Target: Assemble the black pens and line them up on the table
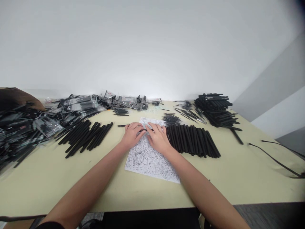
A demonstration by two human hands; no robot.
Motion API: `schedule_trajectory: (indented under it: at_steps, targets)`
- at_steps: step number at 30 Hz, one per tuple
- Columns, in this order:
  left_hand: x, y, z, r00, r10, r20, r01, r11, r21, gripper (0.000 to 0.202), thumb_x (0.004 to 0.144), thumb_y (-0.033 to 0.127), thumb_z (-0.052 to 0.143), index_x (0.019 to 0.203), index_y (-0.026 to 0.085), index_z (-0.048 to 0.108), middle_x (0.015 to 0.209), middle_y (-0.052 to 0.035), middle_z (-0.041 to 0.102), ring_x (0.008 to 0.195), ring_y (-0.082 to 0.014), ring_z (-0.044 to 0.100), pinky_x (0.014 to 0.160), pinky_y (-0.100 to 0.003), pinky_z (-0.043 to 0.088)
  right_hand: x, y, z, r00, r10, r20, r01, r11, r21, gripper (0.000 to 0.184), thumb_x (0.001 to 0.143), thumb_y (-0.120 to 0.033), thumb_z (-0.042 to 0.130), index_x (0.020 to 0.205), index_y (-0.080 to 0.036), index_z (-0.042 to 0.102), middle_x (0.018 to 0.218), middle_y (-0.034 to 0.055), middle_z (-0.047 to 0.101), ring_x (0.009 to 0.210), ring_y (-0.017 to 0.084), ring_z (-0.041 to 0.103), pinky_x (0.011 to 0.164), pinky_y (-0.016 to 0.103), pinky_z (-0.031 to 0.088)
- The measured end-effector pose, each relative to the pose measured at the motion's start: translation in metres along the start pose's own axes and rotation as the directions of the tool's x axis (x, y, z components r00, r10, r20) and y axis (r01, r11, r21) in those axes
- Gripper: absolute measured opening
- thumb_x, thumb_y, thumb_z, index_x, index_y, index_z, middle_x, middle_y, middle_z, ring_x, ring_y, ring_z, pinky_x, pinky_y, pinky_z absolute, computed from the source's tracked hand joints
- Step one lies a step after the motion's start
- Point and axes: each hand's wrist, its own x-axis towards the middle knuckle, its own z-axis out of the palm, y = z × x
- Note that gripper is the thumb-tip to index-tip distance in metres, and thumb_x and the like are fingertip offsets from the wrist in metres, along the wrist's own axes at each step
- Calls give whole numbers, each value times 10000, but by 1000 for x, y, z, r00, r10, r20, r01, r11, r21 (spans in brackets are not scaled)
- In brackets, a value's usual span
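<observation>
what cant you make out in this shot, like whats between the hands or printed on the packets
From the head view:
The dark item between the left hand and right hand: they cover most of it.
Printing on the clear packets: too small and blurred to read.
The brown object: cut off by the left edge.
The black cord: its far end is cut off by the right edge.

- White sheet (pixel 147 159), densely scribbled in black, under the left hand (pixel 132 135) and right hand (pixel 158 138)
- Black sticks (pixel 193 140) beside the right hand
- Pale yellow tabletop (pixel 47 181) around both
- Clear, black-and-grey packets (pixel 79 103) beyond the left hand
</observation>
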Motion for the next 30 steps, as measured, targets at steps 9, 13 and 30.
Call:
schedule_trajectory:
  at_steps: [9,13,30]
  targets:
    - [1,-1,2,993,-107,-45,109,992,60,268,977,384,485,940,214,690,1120,-70,677,1075,-238,575,886,-424,323,0,3,1,999,-36,-37,38,997,61,314,953,-195,469,1221,-200,632,1408,135,546,1221,268,488,979,458,293]
    - [1,-4,4,990,-119,-73,121,992,27,272,975,385,481,933,209,685,1095,-69,681,1068,-232,583,881,-410,343,0,2,0,996,-39,-81,45,997,70,335,961,-216,466,1265,-196,604,1381,132,561,1184,256,514,981,438,294]
    - [0,-2,3,999,-31,-43,31,999,14,257,977,393,474,993,227,669,1121,-58,670,1064,-214,594,908,-402,348,1,4,6,999,-23,42,18,993,116,448,941,-220,484,1381,-140,514,1393,145,564,1235,270,513,995,428,381]
